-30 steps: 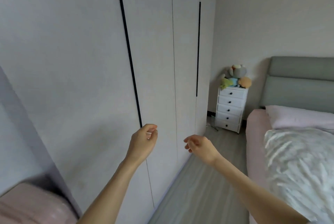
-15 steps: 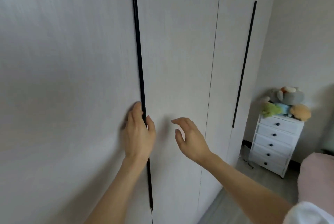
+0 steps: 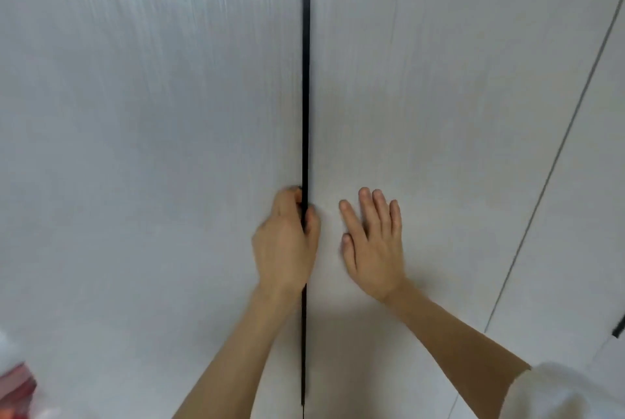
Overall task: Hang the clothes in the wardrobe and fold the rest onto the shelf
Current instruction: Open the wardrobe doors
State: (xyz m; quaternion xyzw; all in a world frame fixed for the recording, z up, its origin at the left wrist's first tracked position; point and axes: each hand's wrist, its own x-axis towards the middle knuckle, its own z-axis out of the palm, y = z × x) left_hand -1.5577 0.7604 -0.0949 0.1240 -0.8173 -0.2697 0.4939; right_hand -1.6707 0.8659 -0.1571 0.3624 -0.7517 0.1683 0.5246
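At lower left, a blurred red-and-white object [image 3: 15, 388] sits at the frame edge; what it is cannot be told. The left wardrobe door [image 3: 152, 148] is closed, so the step in hand appears to be opening the wardrobe, before any hanging or folding. The left hand [image 3: 287, 239] has its fingers [image 3: 292, 197] curled into the black handle strip [image 3: 306, 80] that runs down the seam between the doors. The right hand [image 3: 372, 246] lies flat and spread on the right wardrobe door [image 3: 439, 114], holding nothing. The next move probably calls for pulling the left door outward. A further seam [image 3: 554, 165] runs to the right. No clothes are in view.
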